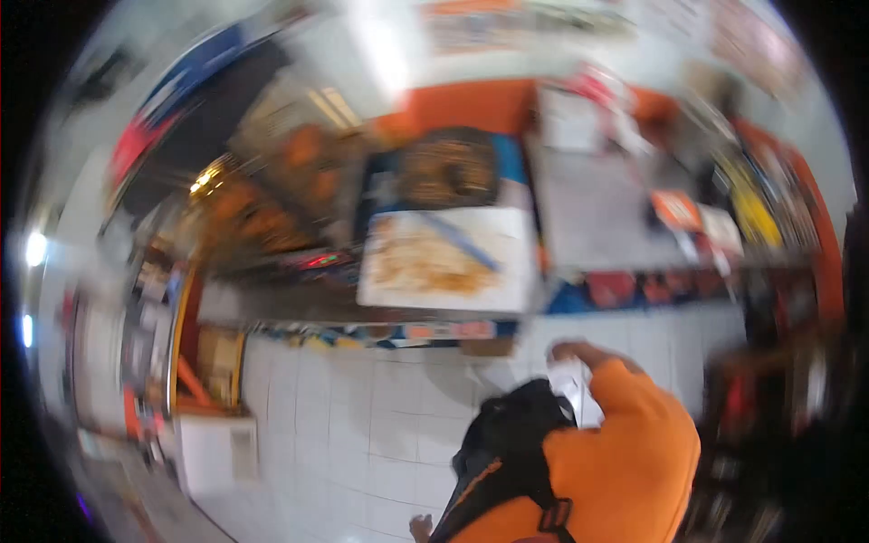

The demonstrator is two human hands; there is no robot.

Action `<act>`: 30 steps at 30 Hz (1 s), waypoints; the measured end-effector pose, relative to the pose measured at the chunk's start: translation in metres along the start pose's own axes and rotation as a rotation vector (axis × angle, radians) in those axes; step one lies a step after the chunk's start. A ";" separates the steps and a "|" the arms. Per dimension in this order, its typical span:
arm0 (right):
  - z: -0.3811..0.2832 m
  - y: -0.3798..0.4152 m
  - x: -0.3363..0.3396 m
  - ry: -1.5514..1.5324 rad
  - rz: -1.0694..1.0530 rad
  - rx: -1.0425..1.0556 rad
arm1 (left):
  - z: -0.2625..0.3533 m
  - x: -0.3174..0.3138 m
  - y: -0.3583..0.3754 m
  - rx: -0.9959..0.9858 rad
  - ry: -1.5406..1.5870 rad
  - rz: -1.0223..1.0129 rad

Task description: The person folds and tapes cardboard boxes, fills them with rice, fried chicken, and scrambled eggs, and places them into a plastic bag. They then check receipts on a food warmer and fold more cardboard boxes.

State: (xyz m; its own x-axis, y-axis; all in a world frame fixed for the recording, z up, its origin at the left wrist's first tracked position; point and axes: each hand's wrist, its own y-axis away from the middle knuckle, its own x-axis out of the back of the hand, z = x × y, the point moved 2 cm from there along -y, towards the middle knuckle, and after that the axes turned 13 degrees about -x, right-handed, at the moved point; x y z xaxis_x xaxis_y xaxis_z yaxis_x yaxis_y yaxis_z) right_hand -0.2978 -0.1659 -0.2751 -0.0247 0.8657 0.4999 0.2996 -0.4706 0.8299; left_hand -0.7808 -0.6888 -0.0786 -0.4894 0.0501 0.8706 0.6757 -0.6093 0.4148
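My right hand, at the end of an orange sleeve, is closed on a white sheet-like item that hangs in front of my body. A black bag with a strap lies against the orange clothing just beside it. Near the bottom edge my left hand shows only as a small blurred part, low over the floor; its fingers are smeared. Farther ahead on a counter lies a white board with brown stains and a long bluish blade-like object across it.
Behind the board sits a round dark item. Dark machinery with orange parts stands left. A grey worktop on the right bears red-and-white packets and a yellow item. A white box-like unit stands lower left on the tiled floor.
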 end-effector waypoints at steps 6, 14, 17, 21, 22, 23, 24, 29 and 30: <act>-0.162 -0.104 -0.035 0.221 -0.188 1.656 | 0.001 -0.025 -0.070 0.245 0.323 -0.141; -0.527 -0.047 0.028 0.166 -0.193 0.229 | -0.148 0.090 -0.254 0.330 0.456 0.004; -0.643 -0.007 0.096 0.100 0.021 0.420 | -0.220 0.153 -0.332 0.310 0.457 0.110; -0.746 0.015 0.217 -0.812 0.111 0.707 | -0.309 0.257 -0.474 0.173 0.421 0.330; -0.786 0.048 0.261 -1.013 0.134 0.737 | -0.321 0.290 -0.520 0.110 0.423 0.395; -0.819 0.065 0.295 -1.143 0.194 0.653 | -0.328 0.319 -0.569 0.039 0.452 0.450; -0.849 0.073 0.323 -1.268 0.254 0.568 | -0.331 0.347 -0.626 -0.038 0.505 0.502; -0.962 0.014 0.415 -1.259 0.795 0.756 | -0.166 0.526 -0.754 -0.547 0.762 0.547; -0.991 -0.002 0.430 -1.102 1.020 0.817 | -0.137 0.548 -0.768 -0.664 0.749 0.511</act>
State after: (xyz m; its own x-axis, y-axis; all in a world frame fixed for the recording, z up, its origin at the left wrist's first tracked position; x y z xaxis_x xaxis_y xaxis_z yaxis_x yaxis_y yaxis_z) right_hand -1.2537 0.0388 0.1842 0.9874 0.1567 0.0216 0.1578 -0.9667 -0.2016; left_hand -1.6436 -0.3021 0.0439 -0.5982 -0.6781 0.4271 0.5735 -0.7344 -0.3629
